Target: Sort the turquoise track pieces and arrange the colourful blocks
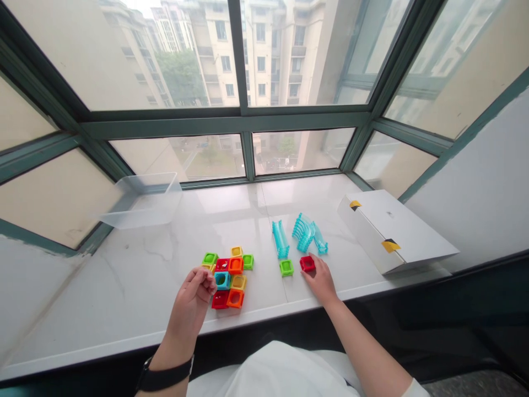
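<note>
My right hand (pixel 321 280) has its fingers around a red toy block (pixel 307 264) on the white ledge. Just left of that block sits a green block (pixel 286 268). Behind are clear blue track pieces, one straight (pixel 280 239) and two curved, the larger curved track piece (pixel 303 231) overlapping the smaller. My left hand (pixel 197 286) is curled closed, with nothing visible in its fingers. It hovers at the left side of a cluster of several hollow blocks, among them a blue block (pixel 222 280), an orange block (pixel 235 266) and a yellow block (pixel 238 283), partly covering the cluster.
An empty clear plastic bin (pixel 144 218) stands at the back left. On the right lies a white box (pixel 403 231) with yellow-and-black tabs. Green-framed windows (pixel 223 127) close off the back, and the ledge's front edge (pixel 264 315) runs close before me.
</note>
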Demonstrator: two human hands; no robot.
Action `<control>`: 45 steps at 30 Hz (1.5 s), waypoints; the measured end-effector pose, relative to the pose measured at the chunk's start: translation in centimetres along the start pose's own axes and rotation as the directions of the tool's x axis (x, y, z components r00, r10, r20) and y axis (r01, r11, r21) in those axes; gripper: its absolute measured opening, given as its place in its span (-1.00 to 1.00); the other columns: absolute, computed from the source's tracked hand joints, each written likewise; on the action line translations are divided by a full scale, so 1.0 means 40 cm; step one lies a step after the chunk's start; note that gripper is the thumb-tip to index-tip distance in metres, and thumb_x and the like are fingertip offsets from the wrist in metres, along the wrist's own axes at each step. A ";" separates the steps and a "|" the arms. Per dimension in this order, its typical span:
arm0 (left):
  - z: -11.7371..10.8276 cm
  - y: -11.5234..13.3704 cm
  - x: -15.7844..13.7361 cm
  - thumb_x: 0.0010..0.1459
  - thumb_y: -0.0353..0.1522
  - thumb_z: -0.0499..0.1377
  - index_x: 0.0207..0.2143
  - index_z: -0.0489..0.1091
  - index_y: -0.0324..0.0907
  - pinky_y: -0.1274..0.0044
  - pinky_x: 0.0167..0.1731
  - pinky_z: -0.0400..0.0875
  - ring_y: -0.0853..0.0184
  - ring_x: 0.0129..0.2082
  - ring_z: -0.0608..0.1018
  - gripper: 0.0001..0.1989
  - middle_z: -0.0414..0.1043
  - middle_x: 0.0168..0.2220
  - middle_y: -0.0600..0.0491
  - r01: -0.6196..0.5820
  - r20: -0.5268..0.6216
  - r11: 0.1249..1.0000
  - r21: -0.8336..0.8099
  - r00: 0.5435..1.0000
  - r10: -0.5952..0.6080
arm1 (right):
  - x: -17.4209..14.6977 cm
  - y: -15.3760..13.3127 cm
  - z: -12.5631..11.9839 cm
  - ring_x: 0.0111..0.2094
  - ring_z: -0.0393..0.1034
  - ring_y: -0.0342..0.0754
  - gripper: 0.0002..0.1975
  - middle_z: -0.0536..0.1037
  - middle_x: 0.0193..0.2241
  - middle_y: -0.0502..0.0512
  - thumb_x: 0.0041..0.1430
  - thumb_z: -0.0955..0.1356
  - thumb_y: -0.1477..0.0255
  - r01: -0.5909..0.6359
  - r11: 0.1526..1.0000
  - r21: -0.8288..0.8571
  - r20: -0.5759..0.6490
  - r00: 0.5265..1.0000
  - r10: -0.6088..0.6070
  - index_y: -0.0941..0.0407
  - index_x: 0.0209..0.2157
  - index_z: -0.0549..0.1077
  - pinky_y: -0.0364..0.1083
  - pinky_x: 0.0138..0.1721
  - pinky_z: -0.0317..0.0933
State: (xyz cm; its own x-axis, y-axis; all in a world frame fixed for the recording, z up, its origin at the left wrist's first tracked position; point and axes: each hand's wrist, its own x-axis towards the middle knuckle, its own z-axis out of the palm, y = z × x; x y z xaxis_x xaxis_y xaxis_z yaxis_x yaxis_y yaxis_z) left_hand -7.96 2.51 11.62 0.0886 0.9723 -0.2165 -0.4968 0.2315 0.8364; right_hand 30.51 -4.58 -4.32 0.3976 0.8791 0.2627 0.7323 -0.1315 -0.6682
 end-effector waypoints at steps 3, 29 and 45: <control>-0.004 -0.014 -0.002 0.07 -0.21 0.47 -0.34 0.45 -0.16 0.63 -0.46 0.42 0.44 -0.43 0.42 -0.70 0.41 -0.41 0.13 0.011 -0.031 1.000 -0.021 0.999 -0.011 | -0.001 -0.001 0.002 0.17 0.37 0.25 -0.38 0.50 0.16 0.25 0.23 0.40 0.26 0.001 1.000 0.003 0.001 1.000 -0.001 0.05 0.29 0.32 0.25 0.22 0.31; -0.069 -0.143 0.036 0.39 -0.24 0.08 0.38 0.25 -0.02 0.02 0.40 0.12 -0.07 0.49 0.12 -0.47 0.04 0.50 -0.12 -0.340 0.329 -0.013 0.940 0.898 0.294 | -0.020 -0.289 -0.085 -0.01 0.50 0.15 -0.78 0.59 -0.08 0.16 0.35 0.35 0.39 0.314 0.895 0.318 -0.147 0.948 -0.281 -0.01 0.00 0.49 0.14 -0.01 0.46; -0.075 -0.221 0.043 0.16 -0.30 0.28 0.53 -0.16 -0.18 0.10 0.23 0.33 -0.18 0.33 0.36 0.00 -0.06 0.52 -0.32 -0.351 0.436 -0.328 0.877 0.868 0.237 | 0.052 -0.479 0.246 0.13 0.44 0.16 -0.41 0.56 0.07 0.20 0.12 0.44 0.60 0.263 0.902 0.344 0.314 0.873 -0.374 0.02 0.19 0.44 0.20 0.22 0.32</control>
State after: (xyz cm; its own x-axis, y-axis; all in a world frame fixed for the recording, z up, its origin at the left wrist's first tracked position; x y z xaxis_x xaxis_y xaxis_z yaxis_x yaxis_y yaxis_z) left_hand -6.00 2.05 2.33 0.3355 0.9134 0.2304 0.8891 -0.3879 0.2428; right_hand 11.87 4.29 2.20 -0.1003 0.9602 0.2607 0.5746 0.2698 -0.7727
